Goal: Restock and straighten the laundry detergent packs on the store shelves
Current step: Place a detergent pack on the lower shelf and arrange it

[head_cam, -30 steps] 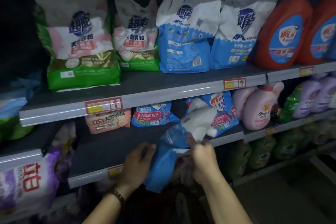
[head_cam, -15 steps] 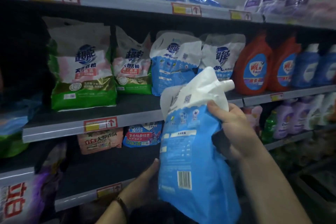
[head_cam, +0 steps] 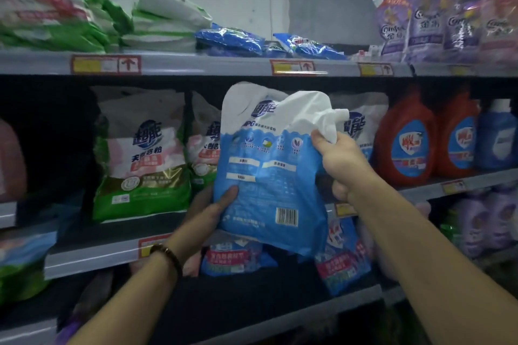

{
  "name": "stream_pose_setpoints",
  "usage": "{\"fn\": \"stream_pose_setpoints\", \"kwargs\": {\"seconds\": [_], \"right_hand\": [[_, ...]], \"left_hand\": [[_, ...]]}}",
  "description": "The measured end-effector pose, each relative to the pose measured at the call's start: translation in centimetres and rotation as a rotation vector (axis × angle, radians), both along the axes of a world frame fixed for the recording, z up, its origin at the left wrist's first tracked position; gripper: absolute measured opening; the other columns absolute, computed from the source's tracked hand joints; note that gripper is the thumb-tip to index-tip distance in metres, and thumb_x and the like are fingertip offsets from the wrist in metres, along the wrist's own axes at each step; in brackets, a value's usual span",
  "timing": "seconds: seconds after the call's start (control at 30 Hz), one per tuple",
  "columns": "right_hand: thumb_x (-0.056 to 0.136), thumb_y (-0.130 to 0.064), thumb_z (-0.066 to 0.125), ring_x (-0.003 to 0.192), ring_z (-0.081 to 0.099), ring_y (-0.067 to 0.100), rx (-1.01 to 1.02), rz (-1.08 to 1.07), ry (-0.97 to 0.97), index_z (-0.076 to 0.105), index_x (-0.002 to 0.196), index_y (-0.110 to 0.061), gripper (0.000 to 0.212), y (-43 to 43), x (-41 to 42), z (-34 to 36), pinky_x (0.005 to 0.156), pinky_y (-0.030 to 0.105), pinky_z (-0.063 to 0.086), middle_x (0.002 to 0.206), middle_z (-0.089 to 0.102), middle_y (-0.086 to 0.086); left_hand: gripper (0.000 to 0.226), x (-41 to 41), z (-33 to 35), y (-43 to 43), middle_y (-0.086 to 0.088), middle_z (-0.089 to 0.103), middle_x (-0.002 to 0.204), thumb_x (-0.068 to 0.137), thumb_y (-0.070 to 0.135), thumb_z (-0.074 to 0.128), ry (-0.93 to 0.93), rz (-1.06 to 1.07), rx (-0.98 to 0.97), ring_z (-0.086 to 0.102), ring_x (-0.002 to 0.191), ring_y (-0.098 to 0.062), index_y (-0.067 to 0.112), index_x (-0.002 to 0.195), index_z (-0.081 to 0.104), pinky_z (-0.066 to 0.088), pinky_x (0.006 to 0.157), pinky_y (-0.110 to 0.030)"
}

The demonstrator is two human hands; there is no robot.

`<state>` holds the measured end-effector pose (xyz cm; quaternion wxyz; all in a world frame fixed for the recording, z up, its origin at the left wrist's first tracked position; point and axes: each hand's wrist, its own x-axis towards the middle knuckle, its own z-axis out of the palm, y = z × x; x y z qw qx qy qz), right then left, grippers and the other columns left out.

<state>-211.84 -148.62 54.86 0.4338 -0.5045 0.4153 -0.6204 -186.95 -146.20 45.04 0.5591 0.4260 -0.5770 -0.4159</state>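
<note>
I hold a blue-and-white detergent refill pouch (head_cam: 269, 176) with a spout, upright in front of the middle shelf (head_cam: 117, 235). My right hand (head_cam: 340, 159) grips its white top corner just under the spout. My left hand (head_cam: 215, 207) supports its lower left side, thumb on the front. Behind it stand two green-and-pink detergent bags (head_cam: 143, 154) and a matching blue-and-white pouch (head_cam: 361, 126), partly hidden by the held one.
Red detergent bottles (head_cam: 406, 140) and a blue one stand at the right of the middle shelf. The top shelf (head_cam: 196, 64) carries flat green, white and blue packs and purple pouches (head_cam: 437, 22). Small blue packs (head_cam: 235, 258) and purple bottles sit on the shelf below.
The pouch came up from the lower shelf to the middle shelf level and now faces the bags there. My left hand shifted from under it to its lower left side. The view tilted upward.
</note>
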Motion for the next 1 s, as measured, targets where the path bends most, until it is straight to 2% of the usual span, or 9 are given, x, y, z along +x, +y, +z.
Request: {"fn": "stream_pose_setpoints", "kwargs": {"seconds": [0.2, 0.3, 0.37, 0.43, 0.53, 0.63, 0.77, 0.9, 1.0], "right_hand": [[0.107, -0.031, 0.06, 0.098, 0.074, 0.033, 0.066, -0.039, -0.029, 0.065, 0.102, -0.017, 0.015, -8.8, 3.1, 2.5, 0.087, 0.059, 0.063, 0.108, 0.076, 0.01], [0.106, -0.026, 0.06, 0.098, 0.068, 0.03, 0.156, 0.015, 0.131, 0.062, 0.12, -0.008, 0.023, -11.8, 4.2, 0.5, 0.084, 0.045, 0.062, 0.108, 0.069, 0.008], [0.099, -0.018, 0.069, 0.094, 0.07, 0.027, 0.193, 0.066, 0.277, 0.065, 0.117, -0.011, 0.02, -12.1, 4.5, -2.8, 0.072, 0.036, 0.06, 0.105, 0.071, 0.005], [0.091, -0.017, 0.077, 0.1, 0.073, 0.027, 0.176, 0.084, 0.424, 0.068, 0.121, -0.012, 0.032, -12.5, 4.7, -6.6, 0.082, 0.042, 0.064, 0.115, 0.075, 0.005], [0.095, -0.028, 0.075, 0.106, 0.074, 0.027, 0.112, 0.051, 0.418, 0.067, 0.128, -0.014, 0.036, -11.9, 5.1, -9.6, 0.096, 0.049, 0.062, 0.123, 0.075, 0.005], [0.098, -0.028, 0.073, 0.109, 0.071, 0.026, 0.043, -0.014, 0.414, 0.065, 0.13, -0.012, 0.037, -10.8, 5.3, -10.0, 0.098, 0.046, 0.06, 0.123, 0.072, 0.004], [0.098, -0.022, 0.072, 0.107, 0.063, 0.019, 0.0, -0.059, 0.47, 0.06, 0.134, -0.013, 0.039, -9.3, 5.0, -10.4, 0.092, 0.028, 0.05, 0.116, 0.063, -0.003], [0.094, -0.023, 0.077, 0.102, 0.067, 0.019, 0.073, -0.097, 0.395, 0.064, 0.129, -0.019, 0.038, -7.9, 3.9, -11.5, 0.09, 0.033, 0.055, 0.113, 0.07, -0.004], [0.085, -0.031, 0.078, 0.091, 0.071, 0.016, 0.063, -0.112, 0.329, 0.073, 0.115, -0.018, 0.032, -6.1, 3.4, -13.3, 0.076, 0.032, 0.057, 0.096, 0.075, -0.007]], "left_hand": [[0.036, 2.2, 3.8, -8.6, 0.0, 0.074, 0.128, 0.103, 0.03, 0.066, -0.117, 0.171, -0.156, 0.073, 0.116, -0.027, 0.024, 0.138, 0.06, 0.06, 0.097, -0.048], [0.063, 2.3, 2.6, -11.8, -0.004, 0.063, 0.134, 0.091, 0.021, 0.082, -0.115, 0.461, -0.163, 0.065, 0.119, -0.029, 0.024, 0.146, 0.05, 0.056, 0.1, -0.048], [0.084, 1.5, 0.9, -11.9, 0.003, 0.063, 0.133, 0.076, 0.035, 0.094, -0.153, 0.417, -0.147, 0.065, 0.119, -0.021, 0.026, 0.147, 0.05, 0.057, 0.102, -0.048], [0.102, 0.4, -1.4, -11.9, 0.006, 0.053, 0.146, 0.064, 0.062, 0.092, -0.379, 0.338, -0.14, 0.055, 0.132, -0.017, 0.038, 0.15, 0.043, 0.05, 0.112, -0.049], [0.126, -0.3, -3.7, -11.8, 0.001, 0.022, 0.167, 0.062, 0.087, 0.071, -0.617, 0.418, -0.108, 0.027, 0.153, -0.027, 0.047, 0.163, 0.006, 0.035, 0.122, -0.056], [0.122, -0.5, -3.7, -11.3, -0.001, 0.017, 0.17, 0.07, 0.079, 0.073, -0.606, 0.416, -0.104, 0.022, 0.156, -0.031, 0.044, 0.164, 0.004, 0.035, 0.122, -0.057], [0.102, -0.7, -3.6, -9.6, -0.005, 0.029, 0.162, 0.084, 0.033, 0.086, -0.624, 0.409, -0.157, 0.036, 0.148, -0.025, 0.027, 0.164, 0.023, 0.04, 0.12, -0.041], [0.055, -0.5, -4.4, -6.3, 0.006, 0.059, 0.134, 0.086, 0.015, 0.084, -0.504, 0.372, -0.336, 0.06, 0.122, -0.007, 0.031, 0.133, 0.061, 0.055, 0.103, -0.034], [0.039, -0.1, -5.6, -2.9, 0.01, 0.07, 0.121, 0.092, 0.002, 0.074, -0.459, 0.27, -0.301, 0.069, 0.107, -0.004, 0.029, 0.12, 0.069, 0.06, 0.092, -0.031]]}}
